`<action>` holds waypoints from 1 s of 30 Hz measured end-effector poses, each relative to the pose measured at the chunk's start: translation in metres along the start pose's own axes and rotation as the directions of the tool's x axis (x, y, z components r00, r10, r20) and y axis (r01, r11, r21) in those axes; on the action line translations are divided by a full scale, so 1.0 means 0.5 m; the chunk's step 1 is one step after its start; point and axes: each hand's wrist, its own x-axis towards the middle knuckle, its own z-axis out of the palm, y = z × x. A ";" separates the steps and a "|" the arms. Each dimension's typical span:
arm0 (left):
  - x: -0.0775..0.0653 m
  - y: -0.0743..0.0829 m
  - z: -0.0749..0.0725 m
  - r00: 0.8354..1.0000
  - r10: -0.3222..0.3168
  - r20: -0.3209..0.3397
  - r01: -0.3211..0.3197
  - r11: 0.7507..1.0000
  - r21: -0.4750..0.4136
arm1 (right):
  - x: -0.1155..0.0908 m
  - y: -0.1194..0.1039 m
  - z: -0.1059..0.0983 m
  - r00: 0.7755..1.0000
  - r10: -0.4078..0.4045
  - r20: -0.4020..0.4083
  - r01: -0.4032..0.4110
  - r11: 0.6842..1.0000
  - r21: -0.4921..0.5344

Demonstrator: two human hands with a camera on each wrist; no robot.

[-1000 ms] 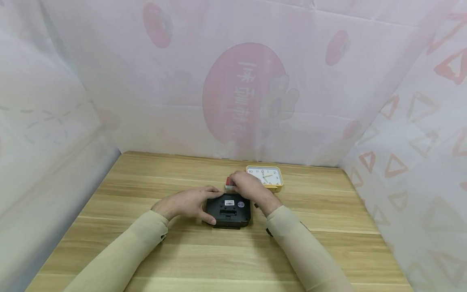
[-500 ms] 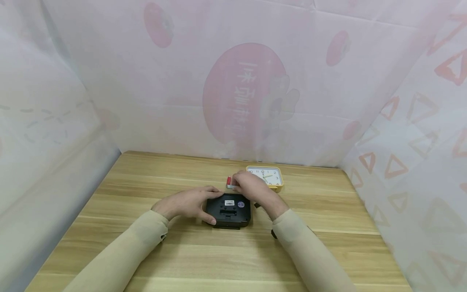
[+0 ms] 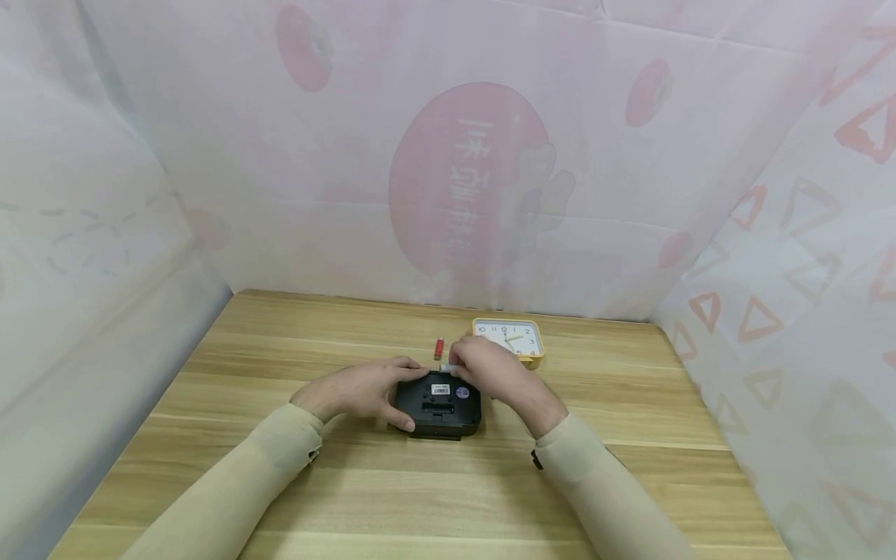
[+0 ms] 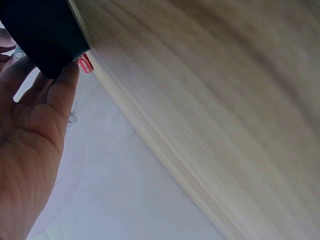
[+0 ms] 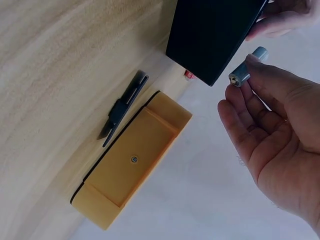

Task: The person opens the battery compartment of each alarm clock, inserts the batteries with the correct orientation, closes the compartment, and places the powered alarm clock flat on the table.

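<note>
A black box-shaped device [image 3: 451, 408] lies on the wooden table, with a white barcode label, a round purple sticker and a recessed slot on its upper side. My left hand [image 3: 360, 390] grips its left side, thumb at the near edge and fingers at the far edge. Between thumb and fingertips, my right hand [image 3: 493, 369] pinches a grey cylindrical battery [image 5: 248, 66], held near the device's far edge and apart from it in the right wrist view. Just beyond lies a red battery [image 3: 439, 348] on the table.
A yellow-framed clock [image 3: 518, 336] lies face up behind my right hand. In the right wrist view, a small flat black piece [image 5: 122, 107] is on the table between the clock and the device. A printed curtain [image 3: 336, 233] hangs along the table's far edge.
My right hand has drawn the grey battery away from the red one, back toward the device. The red battery now lies alone. My left hand has stayed put.
</note>
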 end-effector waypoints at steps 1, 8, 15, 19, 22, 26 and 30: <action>0.000 0.000 0.000 1.000 0.001 0.000 -0.001 1.000 0.001 | -0.003 -0.001 0.000 1.000 -0.004 0.002 0.004 1.000 -0.001; -0.001 -0.001 0.000 1.000 -0.001 -0.001 0.001 1.000 0.002 | -0.018 -0.009 0.000 0.999 -0.036 0.014 0.036 0.999 -0.017; -0.001 -0.002 0.001 1.000 -0.008 -0.002 0.008 1.000 -0.003 | -0.037 -0.019 0.003 0.998 -0.054 0.008 0.055 0.998 -0.034; -0.002 -0.003 0.002 1.000 -0.013 0.003 0.013 1.000 -0.009 | -0.046 -0.026 0.006 0.997 -0.071 0.007 0.071 0.996 -0.055; -0.002 -0.003 0.002 1.000 -0.014 0.004 0.014 1.000 -0.011 | -0.051 -0.031 0.009 0.997 -0.075 0.012 0.075 0.995 -0.068; -0.001 -0.002 0.002 1.000 -0.013 0.005 0.013 1.000 -0.017 | -0.058 -0.036 0.012 0.997 -0.074 0.017 0.076 0.994 -0.085; 0.000 -0.002 0.002 1.000 -0.010 0.006 0.010 1.000 -0.020 | -0.063 -0.041 0.014 0.996 -0.083 0.025 0.085 0.991 -0.107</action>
